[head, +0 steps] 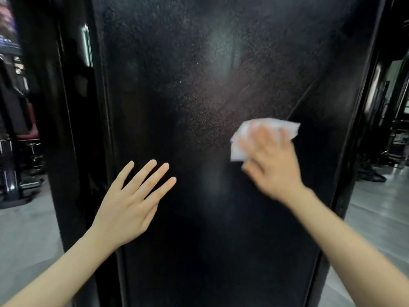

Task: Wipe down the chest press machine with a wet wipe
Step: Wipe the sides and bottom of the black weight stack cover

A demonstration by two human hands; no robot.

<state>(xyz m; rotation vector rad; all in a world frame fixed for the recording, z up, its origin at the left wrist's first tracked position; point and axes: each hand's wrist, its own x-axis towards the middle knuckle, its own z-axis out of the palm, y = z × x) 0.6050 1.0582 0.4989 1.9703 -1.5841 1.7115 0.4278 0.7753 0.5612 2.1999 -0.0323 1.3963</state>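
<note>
The chest press machine fills the middle of the view as a tall, flat black panel. Its long axis runs up and down and its broad face is turned toward the person. The panel is speckled with fine dust in its upper half, and a pale sheen shows near the top centre. Black frame uprights stand along both of its sides.

The wet wipe is white and crumpled. It lies against the right half of the panel at about mid height.

There is no work surface here. The machine stands on a grey floor that shows at the lower left and lower right. More dark gym equipment stands in the room behind on the left, and further equipment stands on the right.

The right grip is a bare hand, blurred in the picture. Its fingers are spread and straight over the wipe, pressing it flat onto the panel, with the thumb just below the wipe's lower edge. The wipe shows past the fingertips at the top and on the left.

The left grip is wide open, with its fingers straight and fanned, pointing up and to the right. It holds nothing. It lies flat at the lower left part of the panel, well apart from the wipe, but I cannot tell whether the palm actually touches the panel.
</note>
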